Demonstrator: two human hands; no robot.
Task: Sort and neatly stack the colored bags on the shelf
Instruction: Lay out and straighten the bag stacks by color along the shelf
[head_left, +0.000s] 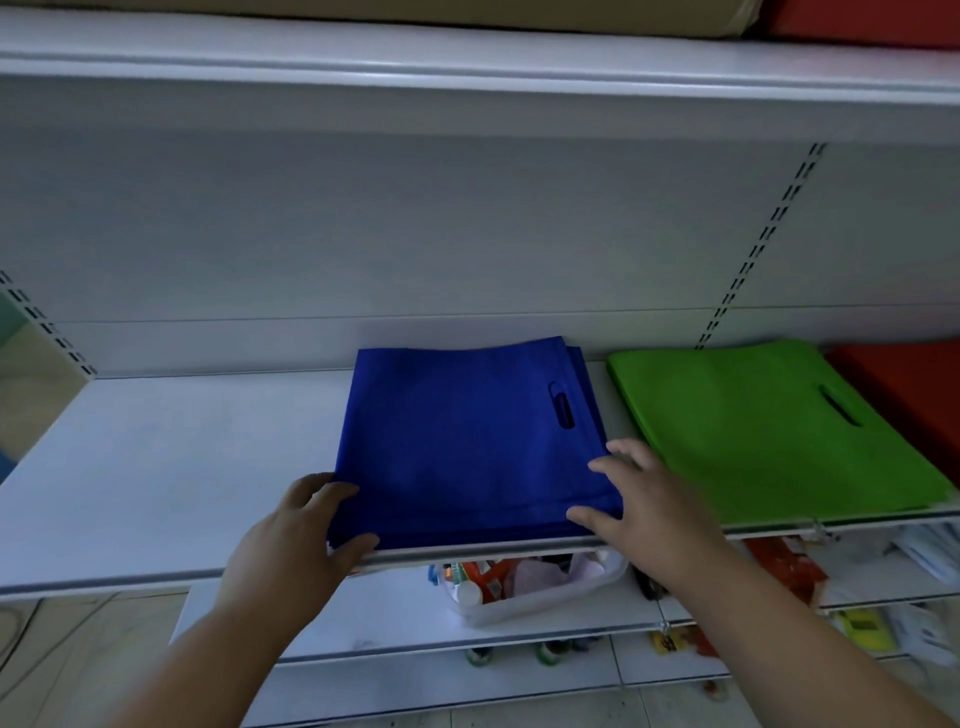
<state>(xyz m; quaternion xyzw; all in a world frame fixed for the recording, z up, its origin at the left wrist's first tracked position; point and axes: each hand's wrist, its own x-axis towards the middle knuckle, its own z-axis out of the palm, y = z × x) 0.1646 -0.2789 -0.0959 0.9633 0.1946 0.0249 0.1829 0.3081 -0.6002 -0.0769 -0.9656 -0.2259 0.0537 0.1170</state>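
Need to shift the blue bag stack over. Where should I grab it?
Take the blue bag stack by its front corners, coming from the open shelf front. It lies flat with the near edge at the shelf lip, where the left hand and right hand already sit.

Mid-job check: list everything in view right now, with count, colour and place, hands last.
blue bags: one stack, blue, shelf centre
green bags: one stack, green, right of blue
red bags: one stack, red, far right, cut off by the frame
shelf: one, white, bare on the left
bin: one, white, lower shelf, holding mixed small items
left hand: grips the blue stack's front left corner
right hand: fingers spread on the blue stack's front right corner
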